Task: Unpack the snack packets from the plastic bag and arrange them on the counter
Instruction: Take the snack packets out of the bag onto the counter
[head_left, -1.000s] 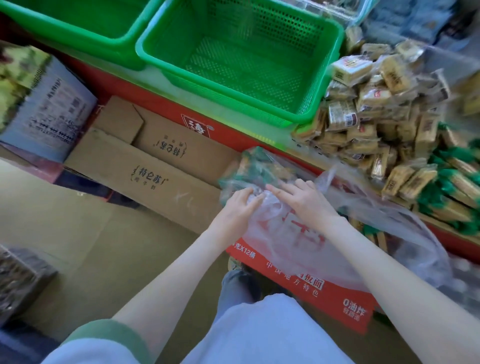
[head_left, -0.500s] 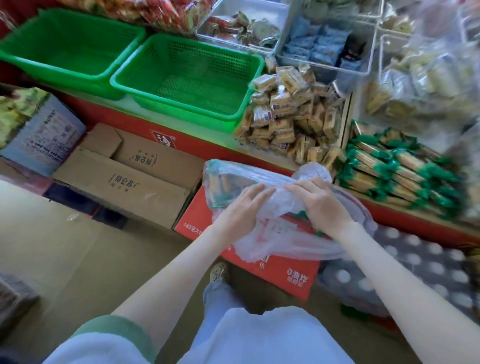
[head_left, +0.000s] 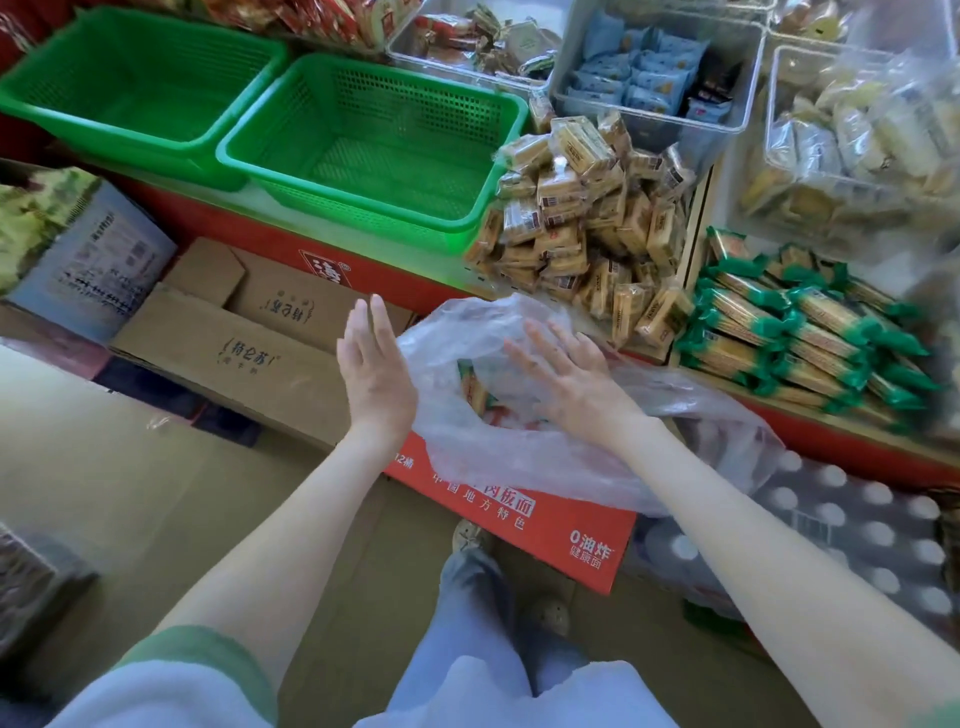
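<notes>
A clear plastic bag (head_left: 467, 452) lies crumpled on a red carton (head_left: 571, 540) in front of the counter. At least one green-ended snack packet (head_left: 475, 389) shows through the film. My left hand (head_left: 376, 374) hovers at the bag's left edge with straight fingers and holds nothing. My right hand (head_left: 569, 371) lies flat on the bag's top, fingers spread. On the counter to the right lie a row of green-ended packets (head_left: 800, 338) and a heap of tan packets (head_left: 587, 223).
Two green baskets (head_left: 363, 145) (head_left: 130, 83) stand on the counter at the left. Clear bins (head_left: 649, 73) of snacks stand behind the piles. Brown cardboard boxes (head_left: 228, 343) lie on the floor at the left, and a wrapped pack of bottles (head_left: 857, 540) at the right.
Both hands gripped the bunched bag before; now they have let go and opened. The bag has slumped flat on the red carton, and the view has tilted up toward the counter.
</notes>
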